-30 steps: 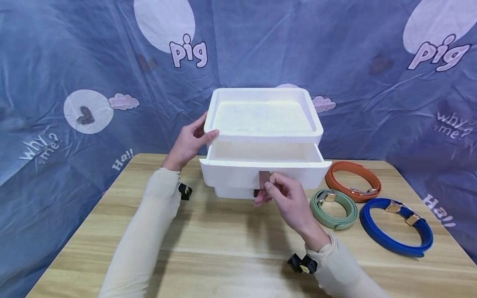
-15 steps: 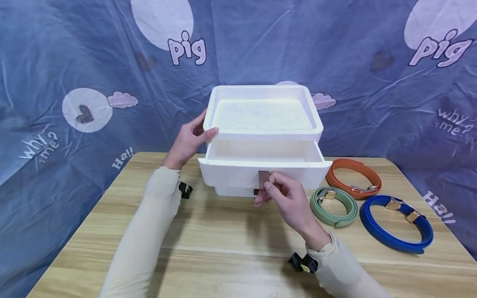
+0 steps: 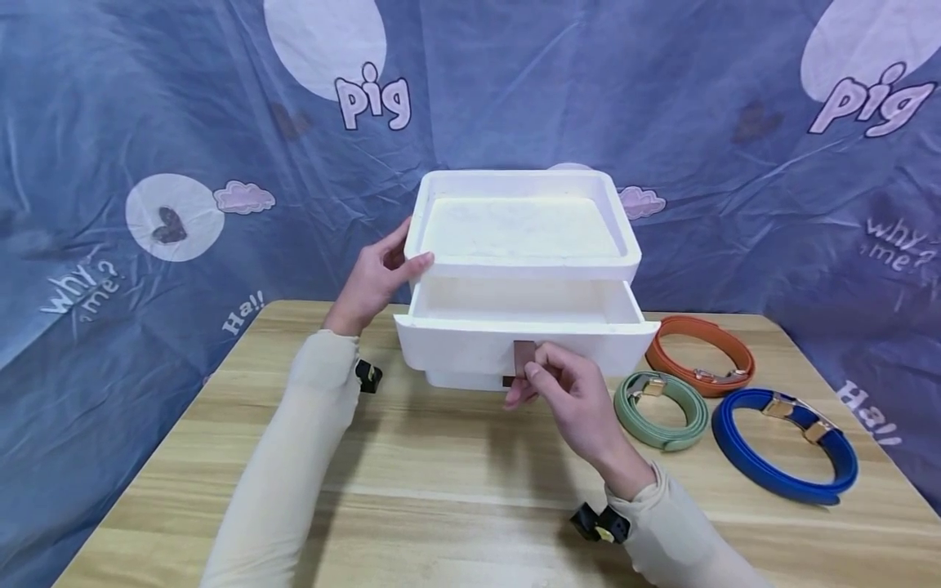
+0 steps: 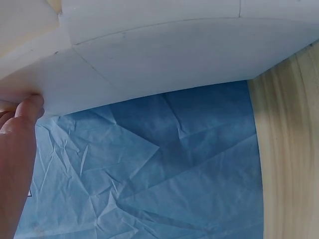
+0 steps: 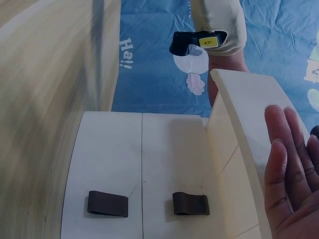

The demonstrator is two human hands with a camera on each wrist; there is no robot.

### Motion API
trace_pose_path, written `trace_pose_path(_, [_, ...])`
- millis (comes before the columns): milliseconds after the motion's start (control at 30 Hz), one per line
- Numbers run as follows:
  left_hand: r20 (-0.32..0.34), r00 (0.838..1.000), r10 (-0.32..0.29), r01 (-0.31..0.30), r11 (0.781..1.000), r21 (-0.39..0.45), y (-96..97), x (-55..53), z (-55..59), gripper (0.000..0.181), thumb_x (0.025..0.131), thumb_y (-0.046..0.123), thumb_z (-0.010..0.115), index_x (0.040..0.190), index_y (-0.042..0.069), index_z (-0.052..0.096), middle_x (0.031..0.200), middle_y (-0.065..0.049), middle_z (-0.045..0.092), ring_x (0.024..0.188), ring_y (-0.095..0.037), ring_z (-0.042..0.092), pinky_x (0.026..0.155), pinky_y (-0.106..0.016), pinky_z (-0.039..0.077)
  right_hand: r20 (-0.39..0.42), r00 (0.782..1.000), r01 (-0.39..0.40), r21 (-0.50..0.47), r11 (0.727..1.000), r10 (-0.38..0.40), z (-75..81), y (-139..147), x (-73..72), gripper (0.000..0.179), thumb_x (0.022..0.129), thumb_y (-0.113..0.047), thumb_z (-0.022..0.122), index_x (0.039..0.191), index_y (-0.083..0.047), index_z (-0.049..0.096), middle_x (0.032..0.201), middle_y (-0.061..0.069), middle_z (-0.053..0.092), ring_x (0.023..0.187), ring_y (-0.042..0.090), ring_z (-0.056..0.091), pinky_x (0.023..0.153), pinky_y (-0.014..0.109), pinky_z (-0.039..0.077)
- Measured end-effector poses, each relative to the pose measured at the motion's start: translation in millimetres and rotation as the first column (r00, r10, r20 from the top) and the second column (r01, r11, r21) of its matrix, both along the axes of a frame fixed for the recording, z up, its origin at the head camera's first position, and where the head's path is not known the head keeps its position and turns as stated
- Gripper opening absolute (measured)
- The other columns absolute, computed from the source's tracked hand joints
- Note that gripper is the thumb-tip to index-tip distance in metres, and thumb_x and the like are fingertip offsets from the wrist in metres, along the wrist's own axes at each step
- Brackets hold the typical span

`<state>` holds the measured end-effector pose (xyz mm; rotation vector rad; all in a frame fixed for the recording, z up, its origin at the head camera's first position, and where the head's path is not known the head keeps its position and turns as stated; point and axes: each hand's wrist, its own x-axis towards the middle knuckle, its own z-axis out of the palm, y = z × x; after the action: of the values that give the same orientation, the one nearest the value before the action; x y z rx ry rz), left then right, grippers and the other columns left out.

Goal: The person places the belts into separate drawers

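Note:
A white drawer unit [image 3: 522, 265] with a shallow tray-like top stands on the wooden table. Its top drawer [image 3: 470, 343] is pulled partway out, and the inside that shows holds nothing. My left hand [image 3: 371, 278] grips the unit's left side, thumb over the front corner of the top rim and fingers along the side wall. With thumb and forefinger, my right hand [image 3: 569, 392] pinches the brown pull tab [image 3: 524, 359] on the drawer front. Two lower drawers, each with a brown loop [image 5: 107, 204], are closed in the right wrist view.
Right of the unit lie three coiled belts: an orange belt [image 3: 702, 355], a green belt [image 3: 662, 412] and a blue belt [image 3: 782, 445] with gold metal parts. A printed blue cloth [image 3: 485, 90] hangs behind the wooden table [image 3: 441, 506].

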<state>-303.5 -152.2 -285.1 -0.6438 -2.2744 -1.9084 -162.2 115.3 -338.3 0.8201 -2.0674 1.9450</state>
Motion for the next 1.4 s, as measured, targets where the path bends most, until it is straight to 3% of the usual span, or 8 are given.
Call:
trace_pose_path(333, [-0.012, 1.000, -0.012, 0.012, 1.000, -0.001, 0.9, 1.4, -1.2, 0.075, 0.089, 0.032, 0.071, 0.153, 0.017, 0.035, 0.144, -0.011, 0.049, 0.121, -0.025, 0.053, 0.095, -0.039, 0.046, -0.027, 1.000, -0.012, -0.007, 1.000, 0.011, -1.2, 1.6, 1.2, 0.026, 0.100, 0.000, 0.046, 0.074, 0.001, 0.049, 0.072, 0.013, 0.068, 0.063, 0.030, 0.068, 0.062, 0.043, 0.055])
trace_pose_path(1033, [-0.013, 1.000, -0.002, 0.002, 1.000, 0.005, -2.3, 0.7, -2.9, 0.075, 0.089, 0.031, 0.070, 0.153, 0.014, 0.035, 0.142, -0.012, 0.050, 0.122, -0.024, 0.052, 0.096, -0.039, 0.046, -0.077, 0.996, -0.053, -0.050, 0.997, 0.049, -0.6, -2.5, 2.8, 0.025, 0.099, 0.004, 0.046, 0.074, 0.003, 0.050, 0.071, 0.016, 0.067, 0.061, 0.029, 0.067, 0.058, 0.045, 0.055])
trace_pose_path(1400, [-0.013, 1.000, -0.019, 0.019, 1.000, 0.014, -3.1, 1.2, -2.8, 0.073, 0.090, 0.030, 0.070, 0.153, 0.017, 0.036, 0.143, -0.011, 0.050, 0.123, -0.024, 0.052, 0.095, -0.040, 0.046, -0.069, 0.996, -0.051, -0.052, 0.997, 0.048, -0.6, -3.0, 3.6, 0.025, 0.099, 0.004, 0.046, 0.075, 0.003, 0.052, 0.071, 0.016, 0.067, 0.061, 0.029, 0.068, 0.058, 0.045, 0.055])
